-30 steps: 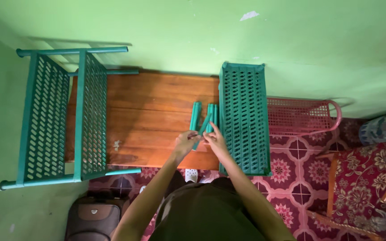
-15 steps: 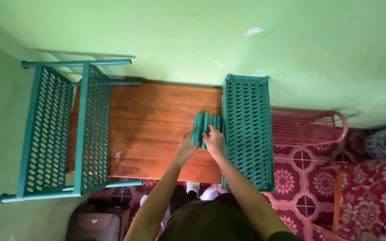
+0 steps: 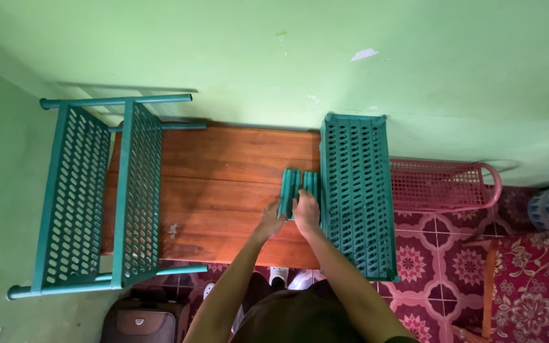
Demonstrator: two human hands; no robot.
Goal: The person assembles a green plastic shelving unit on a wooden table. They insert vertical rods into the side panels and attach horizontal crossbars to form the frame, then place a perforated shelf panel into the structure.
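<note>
Teal plastic tubes (image 3: 298, 188), bunched side by side in a short bundle, lay on the wooden worktop (image 3: 223, 184) just beside a teal perforated shelf panel (image 3: 356, 190) that rested across the worktop's right end. Both hands met at the near end of the bundle: the right hand (image 3: 307, 213) lay over the tubes with its fingers curled down on them, while the left hand (image 3: 271, 220) touched the bundle's left edge, its fingers partly hidden, so how firmly it gripped could not be told. On the left, a partly built teal rack (image 3: 90, 197) of two perforated panels joined by round rails lay on its side, overlapping the worktop's left end. A pink mesh basket (image 3: 443, 185) sat behind the shelf panel at the right, above patterned maroon floor tiles (image 3: 427, 267). A green wall (image 3: 274, 57) filled the background, and a dark bag (image 3: 144, 321) showed below the worktop's near edge
</note>
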